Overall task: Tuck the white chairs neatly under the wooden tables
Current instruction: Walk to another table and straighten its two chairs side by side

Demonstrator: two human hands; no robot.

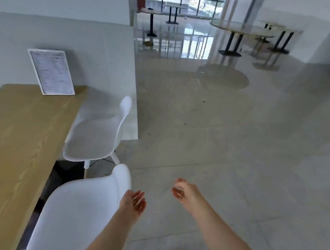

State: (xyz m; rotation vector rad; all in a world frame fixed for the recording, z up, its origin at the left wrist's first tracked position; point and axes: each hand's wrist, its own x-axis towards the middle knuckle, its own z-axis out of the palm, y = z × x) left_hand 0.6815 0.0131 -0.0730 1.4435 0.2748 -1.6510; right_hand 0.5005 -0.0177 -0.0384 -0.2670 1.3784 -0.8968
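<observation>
Indoors, a pale tiled floor (pixel 217 141) filled most of the view, its far end glossy with window glare that blurred the round tables (pixel 239 31) standing there. A wooden table (pixel 26 133) ran along the left side against a grey wall (pixel 94 58), its near end cut off by the frame edge and its underside lost in shadow. Two white moulded chairs stood at its right edge. The near chair (pixel 75 212), cropped at the bottom so its legs were out of sight, had its seat front at the table's edge. The far chair (pixel 97 132) stood further back, its seat also at the table's edge, two pale legs showing. A framed notice (pixel 52 71) stood upright on the tabletop, its print too soft to read. Both hands hung empty above the floor: the left hand (pixel 134 199), fingers loosely spread, was just beside the near chair's backrest, contact unclear; the right hand (pixel 181 190), fingers curled loosely, touched nothing.
</observation>
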